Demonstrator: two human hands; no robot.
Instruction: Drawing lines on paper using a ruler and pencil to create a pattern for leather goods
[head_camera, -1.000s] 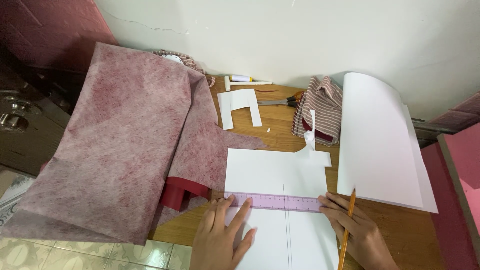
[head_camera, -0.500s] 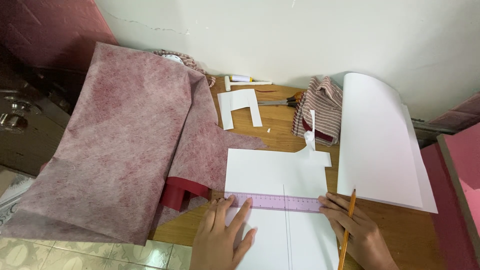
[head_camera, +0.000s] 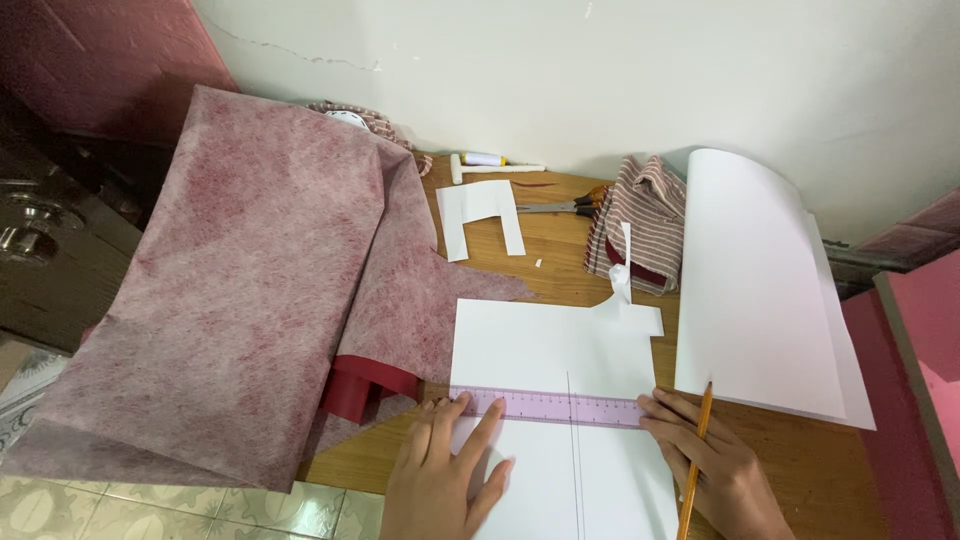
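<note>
The left hand (head_camera: 445, 475) lies flat with fingers spread, pressing the near-left end of a pink ruler (head_camera: 548, 406) onto a white paper sheet (head_camera: 545, 345) at the near edge of the desk (head_camera: 560, 255). The right hand (head_camera: 705, 470) grasps a pencil (head_camera: 697, 450) between its fingers, and its fingertips touch the ruler's right end. The ruler runs left to right across the sheet, crossing 1 thin pencil line drawn from near to far.

Left of the sheet, a large mottled pink fabric (head_camera: 250, 310) drapes over the desk's left side, with a dark red piece (head_camera: 360, 392) showing beneath its near edge. Farther back lie a small white paper cutout (head_camera: 480, 210), scissors (head_camera: 560, 207), a white tube (head_camera: 490, 160) and a folded striped cloth (head_camera: 640, 220). To the right, a big curled white sheet (head_camera: 760, 290) rests just beside the working paper.

Risks, as I judge them: the ruler is pinned mainly at its left end, so pencil pressure along its edge could pivot the right end and skew any line. The paper overhangs the desk's near edge and could slide or crease under the palm.
</note>
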